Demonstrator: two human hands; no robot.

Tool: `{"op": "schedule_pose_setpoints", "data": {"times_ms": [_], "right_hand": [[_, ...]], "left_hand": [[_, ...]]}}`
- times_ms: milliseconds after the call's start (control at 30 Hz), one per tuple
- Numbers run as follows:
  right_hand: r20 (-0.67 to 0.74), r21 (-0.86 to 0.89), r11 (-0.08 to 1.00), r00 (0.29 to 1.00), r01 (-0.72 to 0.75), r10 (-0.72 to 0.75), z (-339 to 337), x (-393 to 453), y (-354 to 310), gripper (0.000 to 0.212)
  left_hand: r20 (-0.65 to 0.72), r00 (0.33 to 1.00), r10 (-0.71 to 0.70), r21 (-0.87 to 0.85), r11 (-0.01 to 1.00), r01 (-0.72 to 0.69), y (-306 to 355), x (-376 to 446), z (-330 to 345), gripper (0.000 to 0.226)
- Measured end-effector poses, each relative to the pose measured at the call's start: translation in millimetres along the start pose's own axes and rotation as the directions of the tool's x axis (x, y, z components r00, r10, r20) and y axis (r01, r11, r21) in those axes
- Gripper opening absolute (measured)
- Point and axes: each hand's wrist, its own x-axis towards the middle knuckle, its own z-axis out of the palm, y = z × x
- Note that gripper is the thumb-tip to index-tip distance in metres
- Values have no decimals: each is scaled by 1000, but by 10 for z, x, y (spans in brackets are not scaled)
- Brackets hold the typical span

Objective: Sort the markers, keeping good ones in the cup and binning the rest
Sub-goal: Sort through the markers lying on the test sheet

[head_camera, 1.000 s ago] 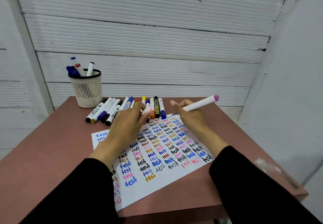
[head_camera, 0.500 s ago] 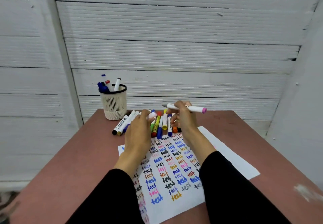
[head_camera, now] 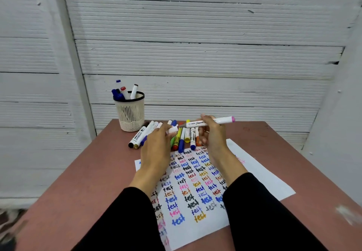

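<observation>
The right hand (head_camera: pixel 212 133) grips a pink marker (head_camera: pixel 209 122) level above the marker row (head_camera: pixel 182 137), bare tip pointing left. The left hand (head_camera: pixel 156 145) pinches its cap (head_camera: pixel 173 129). Line cap and tip up squarely, then press until seated; the cup (head_camera: pixel 130 111) stands far left.

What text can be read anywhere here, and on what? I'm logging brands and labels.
"test": handwritten again and again in black, blue, pink, red and ochre on the white paper sheet.
"Smooth": on the white pink-ended marker held by the right hand; smaller print beside it is unreadable.
Black print on the white black-capped marker and on the yellow marker lying on the table: too small to read.
</observation>
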Motion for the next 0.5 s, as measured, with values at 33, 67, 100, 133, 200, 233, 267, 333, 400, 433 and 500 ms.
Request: {"op": "schedule_pose_setpoints", "data": {"times_ms": [33, 67, 100, 133, 200, 233, 267, 333, 400, 433, 500], "right_hand": [[11, 6, 1000, 1000, -1, 1, -1, 8, 6, 24], [23, -2, 1000, 1000, -1, 1, 5, 10, 14, 29], [27, -24, 1000, 1000, 0, 1, 14, 10, 28, 37], [21, -51, 999, 1000, 2, -1, 27, 4, 38, 42], [-28, -61, 998, 999, 23, -25, 49, -11, 46, 42], [-60, -37, 998, 997, 46, -48, 49, -12, 37, 37], [-95, -10, 998, 993, 67, -68, 43, -7, 24, 34], [-157, 0, 997, 985, 77, -76, 15, 23, 9, 33], [-181, -45, 998, 983, 38, -46, -7, 48, 24, 33], [-176, -70, 997, 984, 15, -27, -2, 50, 36, 32], [-172, -91, 996, 985, -25, 9, 15, 35, 41, 30]], "left_hand": [[0, 1000, -5, 8, 1000, 5, -3, -2, -4, 25], [1, 1000, -8, 12, 1000, 8, -7, -3, -3, 26], [1, 1000, -7, 13, 1000, 7, -5, -8, -1, 26], [1, 1000, -5, 16, 1000, 5, -2, -14, 1, 25], [0, 1000, -5, 20, 1000, 5, 10, -26, 1, 25], [-3, 1000, -10, 17, 1000, 10, 18, -28, -4, 26], [-3, 1000, -18, 14, 1000, 18, 24, -28, -9, 27], [-3, 1000, -26, 7, 1000, 26, 31, -29, -18, 27], [11, 1000, -5, -38, 999, 5, 28, -32, -12, 26], [27, 999, 21, -82, 996, -18, 20, -30, -2, 24], [75, 993, 86, -177, 982, -72, -2, -25, 24, 21]]}}
